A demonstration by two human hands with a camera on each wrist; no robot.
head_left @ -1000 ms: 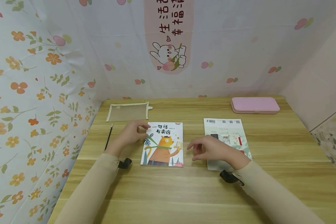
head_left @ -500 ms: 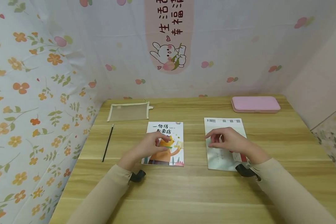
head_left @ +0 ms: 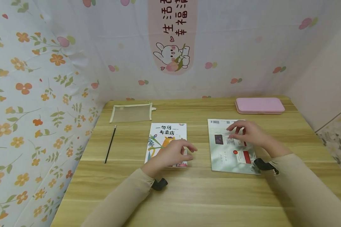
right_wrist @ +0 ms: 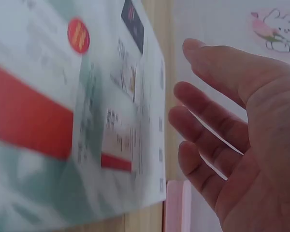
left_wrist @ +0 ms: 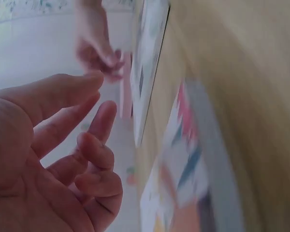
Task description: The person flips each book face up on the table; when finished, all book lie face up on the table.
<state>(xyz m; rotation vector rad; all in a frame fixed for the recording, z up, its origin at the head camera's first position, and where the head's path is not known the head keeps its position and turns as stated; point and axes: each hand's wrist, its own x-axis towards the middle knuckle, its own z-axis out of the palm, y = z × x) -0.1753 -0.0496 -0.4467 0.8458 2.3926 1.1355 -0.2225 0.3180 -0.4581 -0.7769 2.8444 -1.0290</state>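
My left hand [head_left: 173, 154] hovers over the lower part of a picture book [head_left: 166, 130] with an orange cartoon animal on its cover. Its fingers are loosely bent with nothing between them, and in the left wrist view the book [left_wrist: 183, 174] lies beside and below the hand [left_wrist: 63, 145]. Over the upper right of a pale green book [head_left: 220, 157], lying back cover up, is my right hand [head_left: 251, 134]. That hand holds nothing either; the right wrist view has its relaxed fingers [right_wrist: 208, 121] apart from the printed cover [right_wrist: 96, 193].
A black pencil [head_left: 110, 144] lies left of the picture book. Behind it is a see-through mesh zip pouch [head_left: 132, 113]. The pink pencil case [head_left: 260, 105] stands at the back right of the wooden table [head_left: 187, 195], near the curtain [head_left: 230, 47].
Both hands have moved to the right. My left hand has crossed the picture book from its left edge, while my right hand has shifted farther over the pale green book. The books lie where they were.
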